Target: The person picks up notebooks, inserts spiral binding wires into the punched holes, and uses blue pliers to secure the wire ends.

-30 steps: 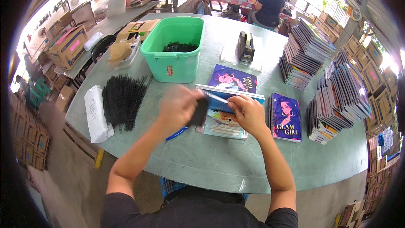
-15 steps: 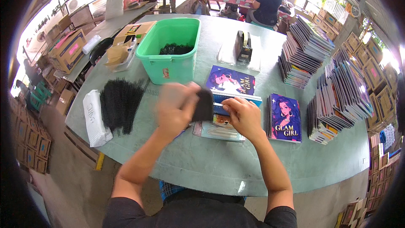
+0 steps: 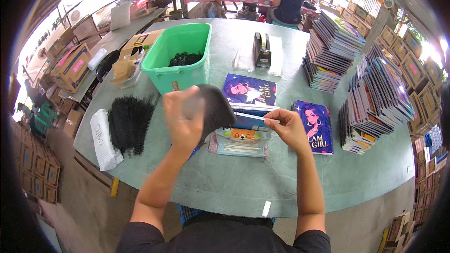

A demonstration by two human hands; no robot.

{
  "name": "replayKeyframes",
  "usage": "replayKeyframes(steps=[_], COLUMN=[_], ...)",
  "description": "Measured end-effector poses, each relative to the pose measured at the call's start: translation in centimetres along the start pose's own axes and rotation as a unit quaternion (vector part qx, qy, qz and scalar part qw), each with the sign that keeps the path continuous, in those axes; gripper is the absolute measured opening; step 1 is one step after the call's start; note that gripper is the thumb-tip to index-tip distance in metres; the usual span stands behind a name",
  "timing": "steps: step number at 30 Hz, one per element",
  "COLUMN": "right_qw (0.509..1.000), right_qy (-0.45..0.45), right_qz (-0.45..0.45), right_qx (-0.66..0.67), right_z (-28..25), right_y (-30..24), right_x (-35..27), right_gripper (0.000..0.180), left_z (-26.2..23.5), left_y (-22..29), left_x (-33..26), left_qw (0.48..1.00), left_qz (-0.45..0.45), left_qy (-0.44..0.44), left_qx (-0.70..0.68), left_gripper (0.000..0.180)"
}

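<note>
My left hand [image 3: 183, 116] is raised above the green table [image 3: 243, 182] and grips a black, flexible piece [image 3: 216, 107], blurred by motion. My right hand [image 3: 288, 129] pinches the right edge of a stack of notebooks [image 3: 243, 133] lying in front of me, with a cartoon-animal cover showing. A blue notebook with a drawn girl on its cover [image 3: 249, 90] lies just behind the stack. Another like it [image 3: 316, 124] lies to the right of my right hand.
A green plastic bin [image 3: 180, 56] holding black coils stands at back left. Loose black spiral coils [image 3: 129, 122] and a white packet [image 3: 103, 138] lie at left. A tape dispenser [image 3: 262, 49] sits behind. Tall notebook stacks [image 3: 375, 98] stand at right. A seated person [image 3: 288, 2] is far back.
My left hand has risen from the notebook stack, lifting the black piece up and to the left. My right hand stays at the stack's right edge.
</note>
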State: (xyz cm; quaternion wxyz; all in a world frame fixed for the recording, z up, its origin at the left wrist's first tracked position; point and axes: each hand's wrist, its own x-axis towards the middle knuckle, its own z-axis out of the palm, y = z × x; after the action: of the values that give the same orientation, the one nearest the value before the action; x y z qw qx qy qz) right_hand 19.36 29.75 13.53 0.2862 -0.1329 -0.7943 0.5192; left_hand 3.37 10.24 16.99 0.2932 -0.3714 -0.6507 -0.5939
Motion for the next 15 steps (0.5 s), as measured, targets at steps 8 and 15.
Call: replayKeyframes(steps=[8,15], right_qw=[0.975,0.965], right_qy=[0.089,0.111], right_qz=[0.065,0.051], right_qx=[0.195,0.233], right_z=[3.0,3.4], right_y=[1.6,2.1], right_x=[-1.3,-1.6], right_gripper=[0.02,0.021], left_z=[-0.2,1.1], left_y=[1.4,1.4], left_x=[2.0,-0.1], left_qw=[0.973,0.969], left_qz=[0.065,0.033], left_qy=[-0.208,-0.245], left_qx=[0.069,0.021], left_gripper=[0.028,0.028])
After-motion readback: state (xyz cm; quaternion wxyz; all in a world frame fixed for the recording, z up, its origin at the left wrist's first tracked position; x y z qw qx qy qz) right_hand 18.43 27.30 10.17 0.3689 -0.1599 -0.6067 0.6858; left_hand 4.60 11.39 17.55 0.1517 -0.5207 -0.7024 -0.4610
